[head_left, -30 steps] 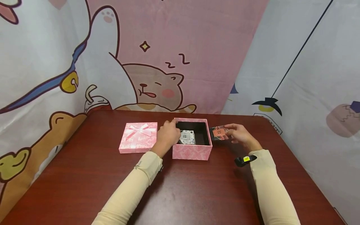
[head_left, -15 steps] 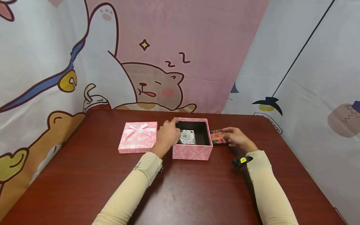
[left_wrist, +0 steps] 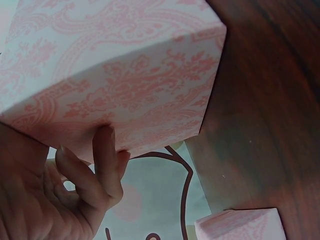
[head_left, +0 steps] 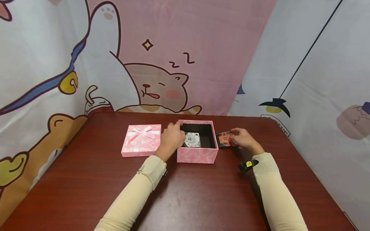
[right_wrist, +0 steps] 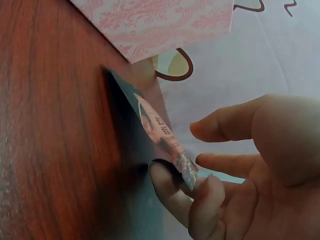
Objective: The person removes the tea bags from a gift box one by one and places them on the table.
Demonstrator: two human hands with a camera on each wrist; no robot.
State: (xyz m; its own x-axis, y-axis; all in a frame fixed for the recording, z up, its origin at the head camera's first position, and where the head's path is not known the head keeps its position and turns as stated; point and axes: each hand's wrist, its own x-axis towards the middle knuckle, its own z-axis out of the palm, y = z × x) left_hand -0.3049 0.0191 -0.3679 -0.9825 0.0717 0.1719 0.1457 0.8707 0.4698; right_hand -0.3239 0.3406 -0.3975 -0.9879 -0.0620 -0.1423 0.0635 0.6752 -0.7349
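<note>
An open pink patterned box [head_left: 197, 156] with a black inside stands at mid-table, holding a white printed packet [head_left: 192, 140] on its left side. My left hand [head_left: 172, 137] grips the box's left wall at the back corner, its fingers over the rim. In the left wrist view, curled fingers [left_wrist: 105, 165] rest against the pink wall. To the right of the box, my right hand [head_left: 242, 138] holds the right end of a black foil sachet with an orange label [head_left: 224, 138]. The right wrist view shows it tilted, its near end raised among the fingers, the thumb apart from it.
A pink lid with a ribbon bow [head_left: 141, 140] lies left of the box. The dark red wooden table [head_left: 185, 199] runs back to a wall cloth with cartoon animals [head_left: 164, 86]. A dark wrist strap [head_left: 248, 165] shows by the right sleeve.
My right hand and the sachet came slightly down toward the table and the hand moved a little left, then the sachet's right end rose slightly. The left hand and box stayed in place.
</note>
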